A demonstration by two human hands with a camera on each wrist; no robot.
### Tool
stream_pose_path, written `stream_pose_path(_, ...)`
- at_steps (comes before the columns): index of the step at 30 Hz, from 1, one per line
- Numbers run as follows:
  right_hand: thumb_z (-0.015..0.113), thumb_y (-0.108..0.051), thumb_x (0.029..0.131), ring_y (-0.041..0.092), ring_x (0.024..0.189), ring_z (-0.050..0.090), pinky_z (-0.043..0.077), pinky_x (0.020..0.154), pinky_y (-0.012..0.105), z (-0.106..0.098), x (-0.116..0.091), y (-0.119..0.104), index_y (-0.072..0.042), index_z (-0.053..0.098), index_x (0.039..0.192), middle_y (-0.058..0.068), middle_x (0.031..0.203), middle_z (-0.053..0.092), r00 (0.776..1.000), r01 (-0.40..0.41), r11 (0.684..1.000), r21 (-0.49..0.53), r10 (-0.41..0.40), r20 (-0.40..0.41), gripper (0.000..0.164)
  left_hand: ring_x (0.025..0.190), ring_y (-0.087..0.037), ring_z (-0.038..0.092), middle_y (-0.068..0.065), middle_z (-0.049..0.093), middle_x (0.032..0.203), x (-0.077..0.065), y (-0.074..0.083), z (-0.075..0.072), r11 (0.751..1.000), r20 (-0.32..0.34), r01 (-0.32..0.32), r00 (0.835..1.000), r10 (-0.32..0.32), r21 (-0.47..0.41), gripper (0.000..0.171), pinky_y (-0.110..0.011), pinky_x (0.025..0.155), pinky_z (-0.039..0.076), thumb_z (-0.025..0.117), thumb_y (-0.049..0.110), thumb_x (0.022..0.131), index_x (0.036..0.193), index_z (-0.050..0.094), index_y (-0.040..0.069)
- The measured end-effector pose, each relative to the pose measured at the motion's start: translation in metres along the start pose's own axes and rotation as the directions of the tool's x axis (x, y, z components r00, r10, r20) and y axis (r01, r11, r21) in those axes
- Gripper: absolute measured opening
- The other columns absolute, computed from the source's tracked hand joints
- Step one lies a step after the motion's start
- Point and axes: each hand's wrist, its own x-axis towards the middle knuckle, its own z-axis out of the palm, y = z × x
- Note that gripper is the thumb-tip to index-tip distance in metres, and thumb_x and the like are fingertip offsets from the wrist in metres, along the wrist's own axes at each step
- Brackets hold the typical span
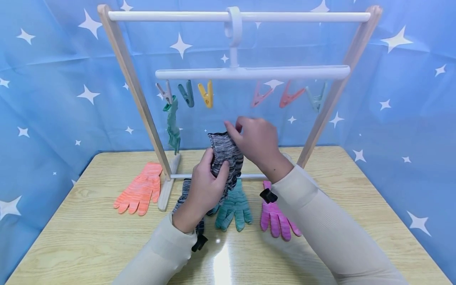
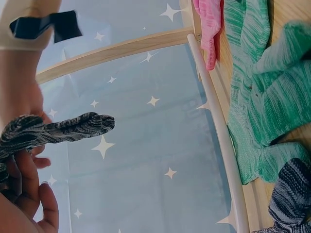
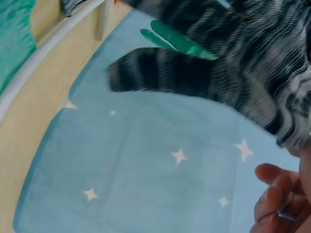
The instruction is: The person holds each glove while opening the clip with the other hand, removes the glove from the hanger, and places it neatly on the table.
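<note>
A black-and-grey knit glove [image 1: 225, 152] hangs in the air, cuff upward, gripped by my left hand [image 1: 208, 184] between thumb and fingers. My right hand [image 1: 257, 140] is at the cuff's upper right corner, fingers bent; whether it pinches the fabric is hidden. In the right wrist view, several loosely curled fingertips [image 3: 272, 199] show beside the glove [image 3: 243, 77], whose fingers dangle. Above stands a white hanger [image 1: 253, 73] with several clothespins, among them a yellow one [image 1: 206, 94] and a dark teal one [image 1: 187, 94].
A green glove [image 1: 173, 124] hangs from a pale clothespin [image 1: 165, 92] on the left. On the table [image 1: 82, 229] lie an orange glove [image 1: 140, 190], a teal glove [image 1: 235, 208], a pink glove [image 1: 276, 219] and another dark glove [image 1: 184, 190]. A wooden frame [image 1: 133, 87] holds the hanger.
</note>
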Motion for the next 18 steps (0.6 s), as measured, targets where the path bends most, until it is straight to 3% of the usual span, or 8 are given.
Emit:
stream_pose_path(3,0.053,-0.043,0.102,0.016,0.046,0.045,0.030,0.041,0.030,0.000,-0.007,0.010,-0.015,0.067,0.071,0.001,0.055,0.056,1.000,-0.016,1.000,-0.013,0.016,0.006,0.044,0.066,-0.012,0.061,-0.008,0.064,0.093,0.001,0.001,0.000,1.000,0.007,-0.006,1.000,0.006,0.006,0.019,-0.028,0.057,0.053,0.053,0.016,0.103,0.120,0.051,0.008)
stream_pose_path(8,0.054,-0.042,0.102,0.015,0.045,0.045,0.032,0.041,0.031,0.002,-0.020,0.027,-0.015,0.067,0.071,0.000,0.054,0.056,1.000,-0.030,0.999,-0.026,0.030,0.009,0.043,0.053,-0.013,0.045,-0.004,0.047,0.074,0.002,0.000,0.000,0.999,0.017,-0.013,1.000,0.012,0.037,0.012,-0.028,0.050,0.043,0.052,0.018,0.103,0.105,0.046,0.007)
stream_pose_path(18,0.055,-0.041,0.102,0.016,0.043,0.037,0.025,0.041,0.031,0.009,-0.050,0.064,-0.016,0.061,0.067,-0.001,0.049,0.043,0.990,-0.110,0.993,-0.042,0.114,0.084,0.043,0.060,-0.010,0.056,-0.007,0.061,0.085,0.001,-0.001,0.000,1.000,0.000,-0.020,1.000,0.020,0.005,0.016,-0.028,0.053,0.050,0.053,0.014,0.102,0.117,0.052,0.006)
